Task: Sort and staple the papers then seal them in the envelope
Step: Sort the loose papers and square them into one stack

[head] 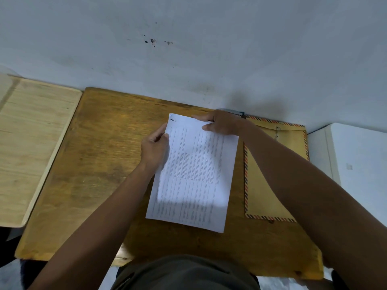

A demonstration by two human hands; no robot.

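Observation:
A stack of white printed papers (194, 174) lies on the brown wooden desk (94, 164), a little right of its middle. My left hand (154, 147) grips the stack's left edge near the top, thumb on the upper sheet. My right hand (222, 123) holds the top right corner, with the thumb lying on the page. A brown envelope (263, 193) with a red and dark striped border lies flat just right of the papers, partly under my right forearm. A small blue-grey object (235, 112), perhaps the stapler, shows behind my right hand, mostly hidden.
A pale wooden table (31, 143) adjoins the desk on the left. A white box-like surface (356, 155) stands at the right. A blue-grey wall (188, 49) runs directly behind the desk's far edge. My dark-clothed lap is at the bottom.

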